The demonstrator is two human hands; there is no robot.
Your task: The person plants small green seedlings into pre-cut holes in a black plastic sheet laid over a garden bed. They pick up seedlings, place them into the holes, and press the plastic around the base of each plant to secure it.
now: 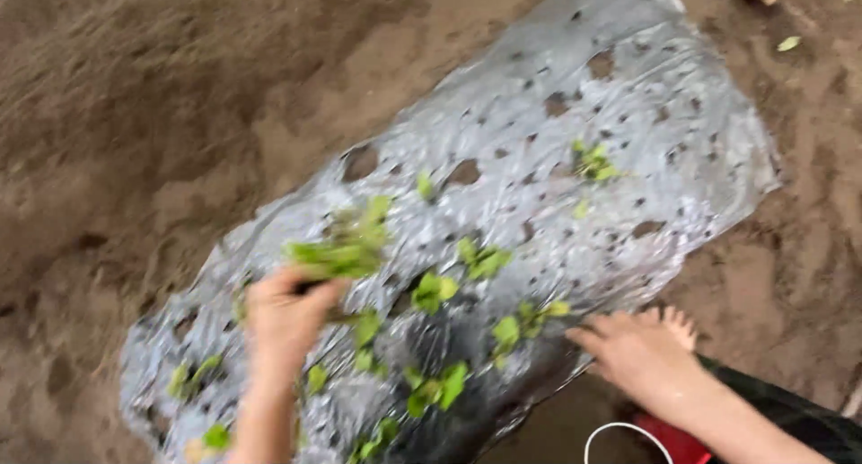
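Item: silver plastic mulch sheet [539,96], one, laid slantwise over a raised bed from near left to far right, punched with many dark holes; no printed labels or packages show on it.

Surround: bare brown soil [135,114], left, far and right of the sheet.

Seedlings, small and green, standing in holes of the sheet: roughly ten clumps countable, blur prevents a firm figure. Near left, one low clump [190,376]; centre, one pair of leaves [434,291] and another [483,260]; near centre, a larger clump [438,388]; far right, a lone clump [594,162].

Left hand [285,318]: one, raised above the near-left part of the sheet, fingers closed around a bunch of loose seedlings [346,247] whose leaves stick out above the fist.

Right hand [633,349]: one, near right, palm down at the sheet's near edge, fingers stretched toward a seedling [525,322]; whether it pinches anything cannot be told.

Bare foot [678,325]: one, toes just behind the right hand.

Near right edge: one red object [673,441], one white cord loop [620,430].
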